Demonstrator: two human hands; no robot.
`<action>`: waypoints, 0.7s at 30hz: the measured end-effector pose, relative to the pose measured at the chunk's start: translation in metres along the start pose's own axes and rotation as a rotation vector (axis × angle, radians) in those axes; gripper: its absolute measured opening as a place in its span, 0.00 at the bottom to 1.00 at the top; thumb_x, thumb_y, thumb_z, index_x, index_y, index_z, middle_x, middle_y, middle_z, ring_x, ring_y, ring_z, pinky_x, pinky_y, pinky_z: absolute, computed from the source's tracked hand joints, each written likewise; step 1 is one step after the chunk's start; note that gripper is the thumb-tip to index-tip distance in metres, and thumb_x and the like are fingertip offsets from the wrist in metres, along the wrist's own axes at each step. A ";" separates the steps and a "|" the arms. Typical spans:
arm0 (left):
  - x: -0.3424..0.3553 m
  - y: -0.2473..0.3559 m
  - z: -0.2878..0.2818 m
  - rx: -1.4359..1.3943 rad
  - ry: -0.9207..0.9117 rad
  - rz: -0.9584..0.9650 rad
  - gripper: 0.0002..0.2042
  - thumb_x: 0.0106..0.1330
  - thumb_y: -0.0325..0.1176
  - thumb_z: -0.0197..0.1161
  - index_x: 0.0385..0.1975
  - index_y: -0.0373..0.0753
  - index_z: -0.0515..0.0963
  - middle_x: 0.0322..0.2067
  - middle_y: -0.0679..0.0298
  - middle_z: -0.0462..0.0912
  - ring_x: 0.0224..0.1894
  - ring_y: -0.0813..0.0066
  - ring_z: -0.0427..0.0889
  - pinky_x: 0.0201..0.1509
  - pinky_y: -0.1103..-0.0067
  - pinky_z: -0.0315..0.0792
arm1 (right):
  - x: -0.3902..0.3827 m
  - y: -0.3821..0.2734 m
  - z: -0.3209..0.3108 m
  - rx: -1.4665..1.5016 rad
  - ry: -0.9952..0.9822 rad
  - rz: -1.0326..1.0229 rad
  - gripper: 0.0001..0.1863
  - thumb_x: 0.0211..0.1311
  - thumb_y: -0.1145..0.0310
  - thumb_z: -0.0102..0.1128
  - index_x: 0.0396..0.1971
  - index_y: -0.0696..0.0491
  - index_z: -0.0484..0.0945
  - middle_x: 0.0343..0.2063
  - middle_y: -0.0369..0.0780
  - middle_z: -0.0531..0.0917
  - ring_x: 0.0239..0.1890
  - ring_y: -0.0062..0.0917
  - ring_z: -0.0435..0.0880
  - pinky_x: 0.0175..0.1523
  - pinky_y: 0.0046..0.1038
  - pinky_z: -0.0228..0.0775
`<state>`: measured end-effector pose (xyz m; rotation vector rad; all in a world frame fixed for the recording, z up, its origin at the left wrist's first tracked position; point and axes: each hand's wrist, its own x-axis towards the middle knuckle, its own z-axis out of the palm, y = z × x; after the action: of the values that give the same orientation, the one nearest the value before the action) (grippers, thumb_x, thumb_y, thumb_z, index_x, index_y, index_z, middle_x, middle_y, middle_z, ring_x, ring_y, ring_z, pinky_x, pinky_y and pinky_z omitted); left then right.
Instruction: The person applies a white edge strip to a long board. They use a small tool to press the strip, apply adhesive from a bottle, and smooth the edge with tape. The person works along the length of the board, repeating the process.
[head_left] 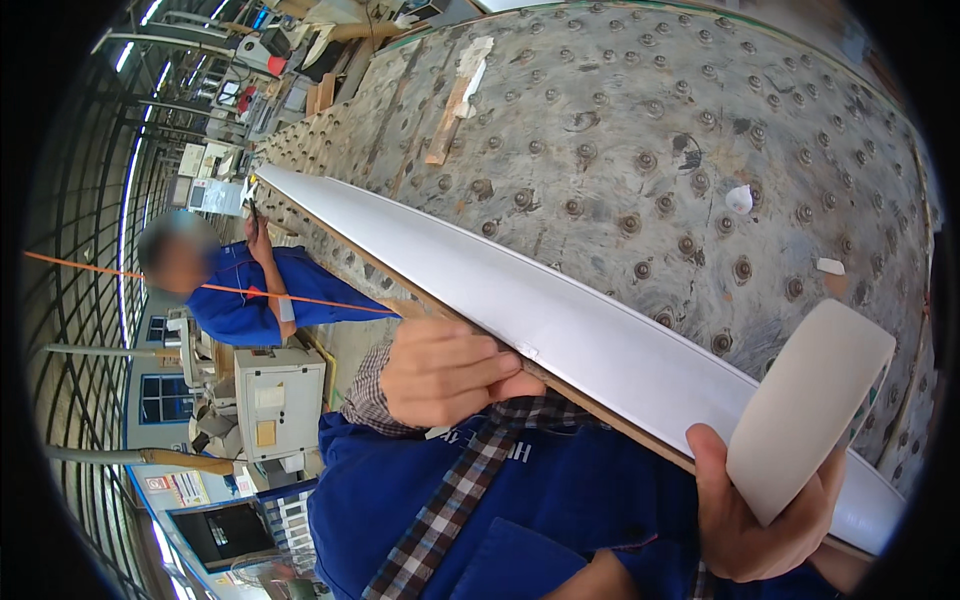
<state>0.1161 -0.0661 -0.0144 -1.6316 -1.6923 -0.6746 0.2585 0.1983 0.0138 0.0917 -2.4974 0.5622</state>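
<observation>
A long white panel [560, 300] with a wooden underside lies along the near edge of a large work table [640, 130]. My left hand [445, 370] presses a thin strip of tape against the panel's near edge, fingers curled on it. My right hand [745, 515] grips a wide roll of whitish tape [808, 410] held up beside the panel's right end.
The table is studded with several roller balls. A wooden stick [452, 110], a small white cup-like object [739, 199] and a white scrap [830, 266] lie on it. A co-worker in a blue jacket [255, 295] holds the panel's far end. A grey machine [278, 400] stands at lower left.
</observation>
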 end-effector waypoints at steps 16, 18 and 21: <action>0.069 -0.064 -0.023 -0.590 -1.040 -0.763 0.21 0.55 0.43 0.69 0.42 0.36 0.75 0.41 0.60 0.75 0.43 0.65 0.72 0.49 0.74 0.65 | 0.001 0.040 0.025 -0.212 0.373 -0.344 0.35 0.36 0.43 0.76 0.25 0.58 0.67 0.17 0.41 0.77 0.13 0.33 0.76 0.18 0.26 0.69; 0.073 -0.075 -0.014 -0.783 -1.164 -0.780 0.21 0.56 0.44 0.68 0.44 0.37 0.75 0.44 0.59 0.73 0.46 0.65 0.70 0.50 0.74 0.64 | 0.000 0.039 0.028 -0.182 0.396 -0.333 0.34 0.35 0.44 0.77 0.26 0.58 0.68 0.18 0.41 0.78 0.14 0.33 0.77 0.19 0.26 0.69; 0.072 -0.083 -0.005 -0.914 -1.258 -0.801 0.24 0.57 0.47 0.67 0.48 0.37 0.74 0.45 0.60 0.71 0.48 0.66 0.68 0.53 0.72 0.60 | 0.006 0.027 0.025 -0.107 0.348 -0.241 0.34 0.35 0.46 0.78 0.27 0.58 0.68 0.20 0.42 0.79 0.15 0.34 0.77 0.20 0.26 0.70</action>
<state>0.0357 -0.0309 0.0518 -2.1479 -3.4195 -0.9516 0.2360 0.2124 -0.0116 0.2292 -2.1336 0.3127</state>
